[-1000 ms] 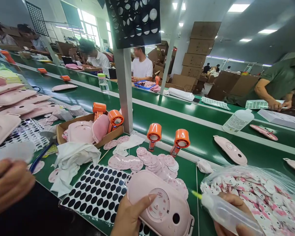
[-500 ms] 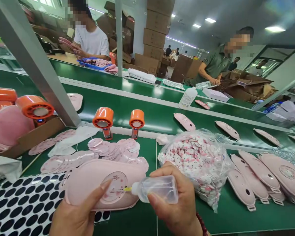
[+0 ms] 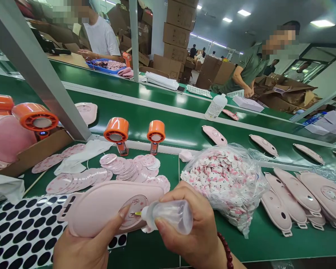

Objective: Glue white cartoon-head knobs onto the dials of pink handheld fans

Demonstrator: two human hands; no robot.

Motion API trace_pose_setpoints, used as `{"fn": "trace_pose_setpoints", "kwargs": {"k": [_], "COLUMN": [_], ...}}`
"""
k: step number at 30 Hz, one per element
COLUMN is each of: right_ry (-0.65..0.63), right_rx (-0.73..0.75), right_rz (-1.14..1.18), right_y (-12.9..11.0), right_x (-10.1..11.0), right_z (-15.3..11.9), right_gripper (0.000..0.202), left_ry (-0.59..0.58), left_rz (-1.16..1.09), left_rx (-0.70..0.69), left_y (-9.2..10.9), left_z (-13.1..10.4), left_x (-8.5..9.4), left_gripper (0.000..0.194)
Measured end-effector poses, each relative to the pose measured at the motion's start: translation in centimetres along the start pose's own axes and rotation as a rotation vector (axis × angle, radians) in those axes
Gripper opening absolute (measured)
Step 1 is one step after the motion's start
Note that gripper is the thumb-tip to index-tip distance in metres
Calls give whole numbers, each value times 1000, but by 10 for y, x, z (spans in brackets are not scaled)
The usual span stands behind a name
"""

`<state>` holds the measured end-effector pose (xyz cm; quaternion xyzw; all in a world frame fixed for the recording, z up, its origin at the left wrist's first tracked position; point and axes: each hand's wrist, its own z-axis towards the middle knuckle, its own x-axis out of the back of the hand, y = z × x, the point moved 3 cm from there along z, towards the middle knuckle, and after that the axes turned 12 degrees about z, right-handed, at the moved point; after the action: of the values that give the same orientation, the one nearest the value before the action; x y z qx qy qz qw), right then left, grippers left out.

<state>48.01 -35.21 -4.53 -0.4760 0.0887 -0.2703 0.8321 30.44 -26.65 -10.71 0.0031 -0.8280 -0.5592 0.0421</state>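
Note:
My left hand (image 3: 91, 237) is closed on a pink oval case (image 3: 100, 207), its thumb lying on the front beside a round printed disc (image 3: 137, 211). Between the thumb and fingers of my right hand (image 3: 193, 224) is a clear squeeze bottle (image 3: 172, 216), held sideways. The bottle's thin yellow tip points left, at or just over the disc. Behind the case lie several round pink stickers (image 3: 123, 166). A sheet of black ovals (image 3: 19, 235) spreads under and left of my left hand.
A plastic bag of small white and pink pieces (image 3: 224, 175) sits right of my hands, with pink cases (image 3: 285, 194) beyond. Orange fans (image 3: 117, 130) stand behind the stickers. A conveyor (image 3: 179, 130) carries more cases and a white bottle (image 3: 216, 107). Two people work across it.
The squeeze bottle and my right hand have moved slightly left, the tip further across the disc. The case has shifted left and tilted a little. The view has shifted slightly.

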Motion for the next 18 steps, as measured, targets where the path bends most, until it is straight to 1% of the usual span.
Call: {"fn": "trace_pose_setpoints", "kwargs": {"k": [4,7,9,11,12,15,17,18], "right_ry": [10,26,45,66,89,190,252,263], "right_rx": [-8,-14,-28,-93,-158,-387,-465,-484], "right_rz": [-13,-2,20,84,139,344,430,442], "right_y": [0,0,0,4,8,27,39,43], "right_x": [3,2,1,1,2,10,20,25], "right_z": [1,2,0,-4,-7,-16,-15,-12], "right_gripper": [9,9,10,11,12,21,29,34], "left_ry": [10,-32,-69,-101,-126,-183,-163,-140], "left_rz": [39,30,16,-23,-59,-155,-162,-156], "left_rx": [-67,-77,-69,-9,39,217,292,317], "left_y": [-6,-5,-2,1,2,-1,-7,-11], "left_z": [6,8,7,8,8,12,16,18], "left_x": [3,0,-4,-8,-10,-15,-14,-13], "left_gripper": [61,59,64,74,76,73,70,69]}}
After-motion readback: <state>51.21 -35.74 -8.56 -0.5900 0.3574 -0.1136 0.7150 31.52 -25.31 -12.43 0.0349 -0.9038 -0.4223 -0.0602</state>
